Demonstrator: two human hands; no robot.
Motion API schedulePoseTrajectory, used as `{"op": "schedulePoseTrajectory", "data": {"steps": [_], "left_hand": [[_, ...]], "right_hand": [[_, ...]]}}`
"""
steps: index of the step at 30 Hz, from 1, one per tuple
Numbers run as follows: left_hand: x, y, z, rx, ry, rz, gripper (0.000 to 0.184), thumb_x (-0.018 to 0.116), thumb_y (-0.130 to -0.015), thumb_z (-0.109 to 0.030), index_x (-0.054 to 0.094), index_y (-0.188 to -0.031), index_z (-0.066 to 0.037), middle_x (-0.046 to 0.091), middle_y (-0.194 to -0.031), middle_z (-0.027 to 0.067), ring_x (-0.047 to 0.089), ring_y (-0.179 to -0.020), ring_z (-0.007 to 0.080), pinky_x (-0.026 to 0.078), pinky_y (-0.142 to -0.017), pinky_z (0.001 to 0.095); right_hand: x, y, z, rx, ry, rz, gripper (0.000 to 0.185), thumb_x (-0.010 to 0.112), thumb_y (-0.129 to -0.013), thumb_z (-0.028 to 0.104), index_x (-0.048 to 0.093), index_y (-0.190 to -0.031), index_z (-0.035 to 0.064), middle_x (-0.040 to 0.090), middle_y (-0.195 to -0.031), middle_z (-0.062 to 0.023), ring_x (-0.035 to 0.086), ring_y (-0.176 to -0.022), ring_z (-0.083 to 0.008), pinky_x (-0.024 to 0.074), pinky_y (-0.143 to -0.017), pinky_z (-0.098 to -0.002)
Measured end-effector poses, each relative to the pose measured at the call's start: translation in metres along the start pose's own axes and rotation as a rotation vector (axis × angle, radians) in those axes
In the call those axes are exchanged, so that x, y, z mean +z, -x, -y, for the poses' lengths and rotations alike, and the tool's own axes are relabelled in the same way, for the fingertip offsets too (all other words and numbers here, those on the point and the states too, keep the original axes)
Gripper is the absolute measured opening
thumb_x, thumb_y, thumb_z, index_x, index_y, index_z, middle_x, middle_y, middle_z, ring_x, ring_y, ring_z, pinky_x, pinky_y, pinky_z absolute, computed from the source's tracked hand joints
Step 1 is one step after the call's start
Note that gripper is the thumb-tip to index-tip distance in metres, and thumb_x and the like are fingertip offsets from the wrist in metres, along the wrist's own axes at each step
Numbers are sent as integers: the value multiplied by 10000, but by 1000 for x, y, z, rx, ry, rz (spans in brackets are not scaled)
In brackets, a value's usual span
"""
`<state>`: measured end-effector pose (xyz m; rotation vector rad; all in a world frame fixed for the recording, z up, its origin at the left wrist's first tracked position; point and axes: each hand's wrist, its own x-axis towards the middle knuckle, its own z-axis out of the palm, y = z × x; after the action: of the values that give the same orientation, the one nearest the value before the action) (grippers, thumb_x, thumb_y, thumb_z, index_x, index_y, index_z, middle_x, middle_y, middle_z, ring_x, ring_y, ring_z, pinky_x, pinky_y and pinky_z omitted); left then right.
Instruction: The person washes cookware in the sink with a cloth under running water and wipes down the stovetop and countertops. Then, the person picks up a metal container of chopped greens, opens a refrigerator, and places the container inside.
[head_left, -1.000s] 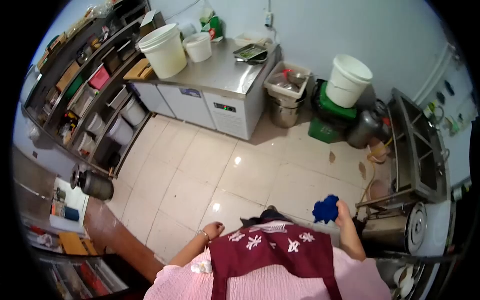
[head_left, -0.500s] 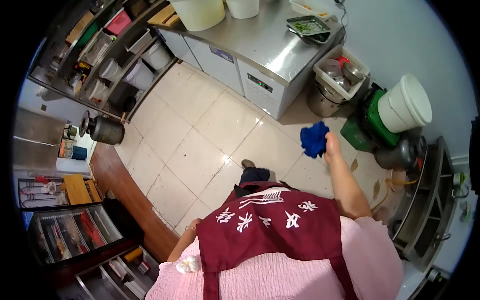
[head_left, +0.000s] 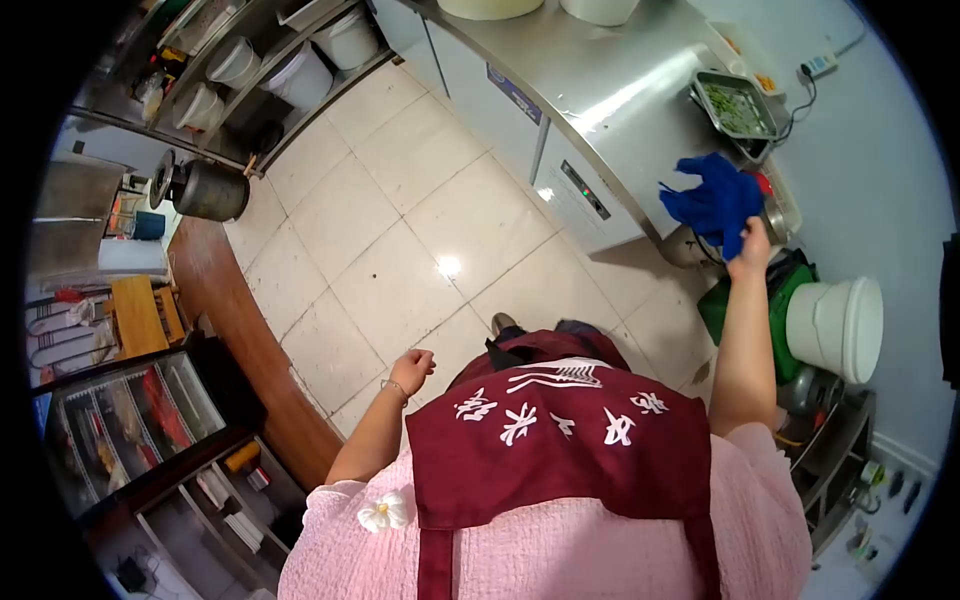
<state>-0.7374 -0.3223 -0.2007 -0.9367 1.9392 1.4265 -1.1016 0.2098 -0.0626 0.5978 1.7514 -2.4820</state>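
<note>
My right hand (head_left: 749, 250) is closed round one end of a blue cloth (head_left: 715, 195), which fans out in front of the corner of the steel counter (head_left: 620, 110). Just beyond the cloth, a metal tray of green vegetables (head_left: 738, 108) rests on the counter near the wall. My left hand (head_left: 411, 370) hangs low over the tiled floor, its fingers curled and nothing seen in them. A maroon apron (head_left: 560, 450) with white lettering covers my front.
A white bucket (head_left: 835, 325) stands on a green bin (head_left: 790, 285) at the right. Shelves with white tubs (head_left: 300, 78) are at the upper left, near a dark metal cylinder (head_left: 212, 190). An open drawer unit (head_left: 215, 520) is at the lower left.
The view has shifted toward the counter. My right arm has reached forward, and the bunched blue cloth has spread out. My left hand has come further into view.
</note>
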Motion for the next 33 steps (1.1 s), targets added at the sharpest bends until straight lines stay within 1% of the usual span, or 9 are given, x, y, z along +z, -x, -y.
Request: {"op": "schedulePoseTrajectory", "data": {"steps": [5, 7, 9, 15, 18, 21, 25, 29, 33], "left_hand": [[9, 20, 7, -128, -48, -109, 377, 497, -891, -298, 586, -1002, 51, 655, -819, 132, 635, -760, 180, 500, -700, 294], [13, 52, 6, -203, -215, -146, 384, 508, -871, -316, 610, -961, 44, 657, -805, 153, 636, -761, 216, 497, -699, 325], [19, 25, 140, -265, -405, -38, 402, 528, -846, -341, 626, -940, 37, 662, -814, 169, 633, -785, 257, 492, -724, 355], [74, 40, 97, -347, -208, -183, 408, 573, -831, -325, 615, -1020, 34, 662, -921, 175, 628, -872, 248, 481, -784, 339], [96, 21, 40, -243, -95, -218, 390, 578, -853, -307, 599, -1036, 37, 661, -924, 155, 626, -844, 222, 486, -767, 320], [108, 21, -20, -260, 175, -196, 346, 565, -871, -275, 594, -1028, 33, 663, -880, 126, 623, -809, 186, 489, -738, 301], [119, 34, -39, -246, 37, -235, 330, 564, -875, -266, 597, -1019, 29, 661, -860, 109, 616, -791, 163, 487, -725, 291], [129, 50, -14, -275, -151, -252, 397, 595, -843, -334, 615, -1009, 25, 662, -869, 140, 616, -824, 205, 479, -749, 317], [139, 45, 12, -316, -181, -208, 398, 592, -843, -338, 616, -1008, 24, 661, -871, 142, 617, -827, 209, 479, -751, 319]], "right_hand": [[15, -64, -75, -772, 1339, -208, 686, 569, -821, 385, 317, -1352, 30, 326, -1344, -308, 321, -1256, -427, 270, -1030, -460], [51, -67, -83, -621, 1532, -73, 709, 557, -825, 431, 276, -1399, 125, 238, -1396, -304, 198, -1299, -468, 176, -1059, -516], [63, -80, -107, -530, 1715, -50, 672, 538, -832, 441, 283, -1403, 196, 209, -1411, -300, 175, -1297, -491, 151, -1051, -556], [45, -151, -88, -854, 1360, -50, 369, 544, -837, 199, 525, -1200, 140, 458, -1283, -175, 402, -1195, -368, 317, -1001, -441], [75, -174, -40, -279, 796, -151, 291, 497, -846, 152, 564, -1117, 71, 606, -1057, -157, 561, -1005, -306, 413, -899, -339], [125, -189, -14, -394, 502, 34, 299, 501, -851, 173, 562, -1118, 52, 619, -1038, -150, 577, -973, -287, 415, -889, -332], [197, -211, -19, -761, 1165, 409, 456, 566, -802, 357, 525, -1225, 190, 423, -1336, -162, 387, -1221, -379, 313, -1008, -461], [249, -207, -57, -671, 1496, 559, 681, 599, -746, 485, 353, -1355, 306, 149, -1474, -171, 137, -1318, -470, 158, -994, -662], [236, -199, -98, -795, 1539, 681, 583, 591, -774, 465, 445, -1312, 295, 159, -1477, -153, 124, -1337, -422, 121, -1055, -580]]}}
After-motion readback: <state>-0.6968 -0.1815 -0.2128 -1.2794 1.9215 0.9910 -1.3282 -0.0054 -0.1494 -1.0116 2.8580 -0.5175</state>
